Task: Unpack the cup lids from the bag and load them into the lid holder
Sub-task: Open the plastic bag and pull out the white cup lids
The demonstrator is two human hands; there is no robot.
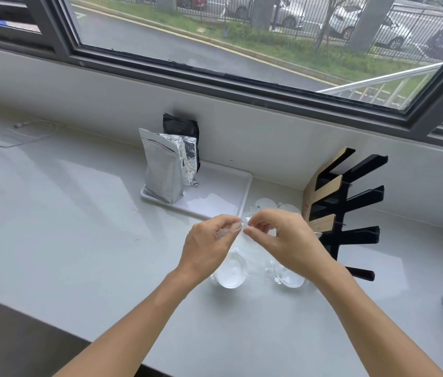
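Note:
A clear plastic bag (242, 242) of transparent cup lids hangs over the white counter between my two hands. My left hand (209, 244) pinches its top edge on the left and my right hand (283, 235) pinches it on the right, fingertips nearly touching. Clear lids (229, 270) show through the bag below my hands, with more lids (289, 278) under my right wrist. The black lid holder (351, 210) with slanted slots and brown card-backed sides stands just right of my right hand.
A white tray (238, 191) behind my hands carries a silver foil pouch (161, 170) and a black pouch (180, 126). Loose clear lids (265, 204) lie between tray and holder. A thin white cable (28, 131) lies far left. A window runs along the back wall.

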